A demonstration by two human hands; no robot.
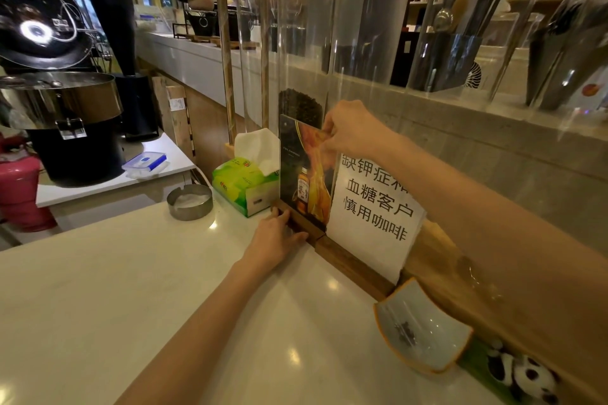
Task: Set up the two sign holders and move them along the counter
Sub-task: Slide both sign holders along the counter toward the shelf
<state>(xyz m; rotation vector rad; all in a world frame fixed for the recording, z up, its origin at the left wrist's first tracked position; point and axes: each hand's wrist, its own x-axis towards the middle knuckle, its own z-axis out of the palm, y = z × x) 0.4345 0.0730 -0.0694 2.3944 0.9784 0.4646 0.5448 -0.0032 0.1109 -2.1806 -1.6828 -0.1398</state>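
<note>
The left hand (279,235) is curling around the wooden base (301,225) of the dark sign (304,171), while the right hand (353,130) is pinching its top edge. The white sign (375,207) is touching it at 3 o'clock. The ashtray (190,201) is holding pale ash; the dish (422,327), dark specks.

Things hiding behind arms and edges

The right hand (353,133) is covering the top corner of the whisky sign holder (304,174), and the arm is hiding the words at 2 o'clock on the paper sign holder (375,210). The panda toy (523,375) is getting cut off at 5 o'clock. The jars (371,29) up top are looking blurry.
</note>
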